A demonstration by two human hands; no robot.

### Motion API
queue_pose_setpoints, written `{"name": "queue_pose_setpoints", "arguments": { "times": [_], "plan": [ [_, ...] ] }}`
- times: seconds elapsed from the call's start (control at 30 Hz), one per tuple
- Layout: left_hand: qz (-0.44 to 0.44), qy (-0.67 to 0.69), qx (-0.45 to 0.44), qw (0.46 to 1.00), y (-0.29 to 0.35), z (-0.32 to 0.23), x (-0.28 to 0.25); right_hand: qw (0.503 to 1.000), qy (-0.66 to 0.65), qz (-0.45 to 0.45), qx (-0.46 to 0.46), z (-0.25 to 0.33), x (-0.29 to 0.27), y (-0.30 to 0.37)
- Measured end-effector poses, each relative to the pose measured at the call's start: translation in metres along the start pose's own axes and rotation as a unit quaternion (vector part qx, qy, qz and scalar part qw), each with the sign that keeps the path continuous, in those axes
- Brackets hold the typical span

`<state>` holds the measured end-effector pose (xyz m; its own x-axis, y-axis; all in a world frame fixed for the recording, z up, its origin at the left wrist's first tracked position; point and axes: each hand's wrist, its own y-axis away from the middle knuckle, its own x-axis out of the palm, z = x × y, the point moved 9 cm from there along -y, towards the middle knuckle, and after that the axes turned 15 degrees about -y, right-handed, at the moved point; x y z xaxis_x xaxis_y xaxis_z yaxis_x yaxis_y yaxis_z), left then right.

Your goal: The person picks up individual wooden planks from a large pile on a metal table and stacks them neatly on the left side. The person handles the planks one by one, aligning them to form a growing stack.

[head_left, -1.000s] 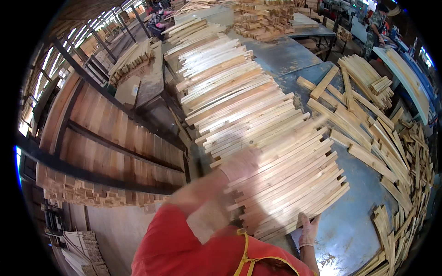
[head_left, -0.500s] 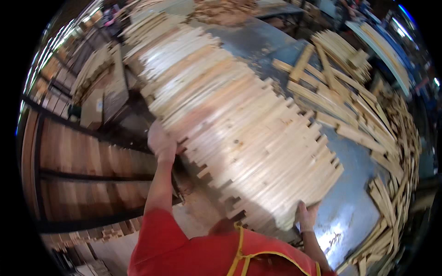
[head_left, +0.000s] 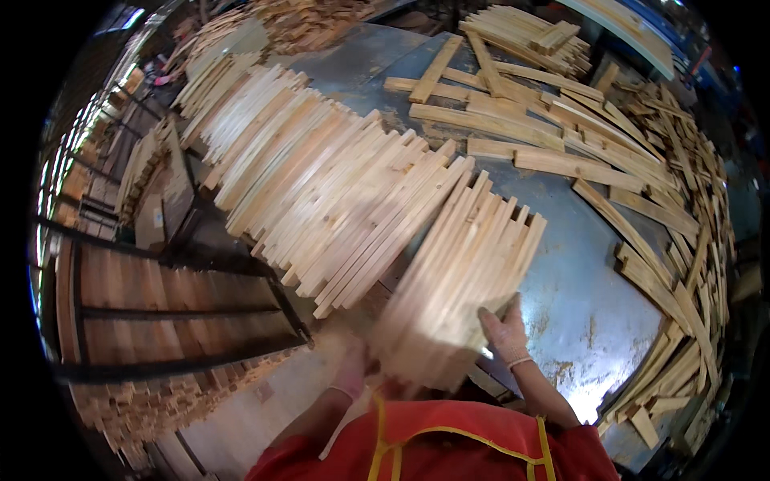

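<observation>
A group of pale wooden strips (head_left: 461,272) lies side by side between my hands, set apart by a gap from the long row of strips (head_left: 321,176) behind it. My right hand (head_left: 507,335) grips its right edge, thumb along the side, fingers partly hidden beneath. At the group's near left end is my left hand (head_left: 351,370), blurred but closed against the strip ends. The strips' ends are uneven, and their near part is smeared by motion. Both hands wear light gloves.
A grey metal table (head_left: 585,280) carries loose wooden slats (head_left: 513,120) and a heap of offcuts (head_left: 698,200) at the right. A dark-framed rack (head_left: 176,313) stands at the left, with stacked wood (head_left: 168,401) below it. More wood pieces (head_left: 313,24) lie at the far end.
The near strips have come away from the long row, opening a gap. My left hand has moved from the row's left edge down and right to the separated group; my right hand shifted slightly up-left.
</observation>
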<state>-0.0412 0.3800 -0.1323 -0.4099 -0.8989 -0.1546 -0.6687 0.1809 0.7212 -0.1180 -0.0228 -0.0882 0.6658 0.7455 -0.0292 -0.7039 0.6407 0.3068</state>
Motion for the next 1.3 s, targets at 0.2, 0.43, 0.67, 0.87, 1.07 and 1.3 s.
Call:
{"name": "queue_pose_setpoints", "arguments": {
  "times": [0.2, 0.43, 0.67, 0.87, 1.07, 1.3],
  "plan": [
    [0.036, -0.467, 0.188, 0.863, 0.022, -0.149, 0.070, 0.998, 0.013, 0.046, 0.043, 0.010, -0.058, -0.026],
    [-0.131, -0.524, 0.195, 0.819, -0.066, -0.221, 0.160, 0.977, 0.168, 0.105, 0.085, -0.001, -0.059, -0.064],
    [-0.134, -0.465, 0.227, 0.845, 0.001, -0.291, 0.160, 0.970, -0.206, 0.076, 0.105, 0.065, -0.053, -0.039],
    [-0.213, -0.263, 0.523, 0.783, 0.088, -0.458, 0.102, 0.956, -0.172, 0.089, -0.221, 0.278, -0.025, -0.041],
    [-0.208, -0.171, 0.656, 0.705, 0.080, -0.521, -0.004, 0.897, -0.223, 0.093, -0.370, 0.351, 0.078, -0.034],
    [-0.203, -0.685, 0.502, 0.487, -0.158, -0.391, -0.139, 0.958, 0.034, 0.085, -0.270, 0.167, 0.253, -0.033]
  ]
}}
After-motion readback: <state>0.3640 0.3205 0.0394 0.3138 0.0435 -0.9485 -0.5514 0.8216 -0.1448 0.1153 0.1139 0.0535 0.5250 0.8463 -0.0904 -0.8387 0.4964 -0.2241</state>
